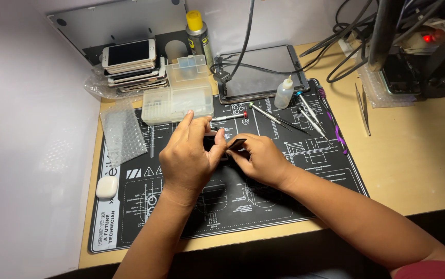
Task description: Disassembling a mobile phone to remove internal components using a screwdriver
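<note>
Both forearms are reaching in from the near edge over the black work mat point(295, 170). At mat centre, the left hand point(189, 155) is curling around a small dark part point(211, 142), while the right hand point(258, 157) is pinching a thin dark tool point(236, 144) against it. Screwdrivers point(284, 121) are lying farther right.

Four screwdrivers point(276, 117), two bottles point(284, 93), one earbud case point(107, 187) – one tablet point(264, 72).

Warm overhead light, sharp centre, dim corners, overexposed left wall.
</note>
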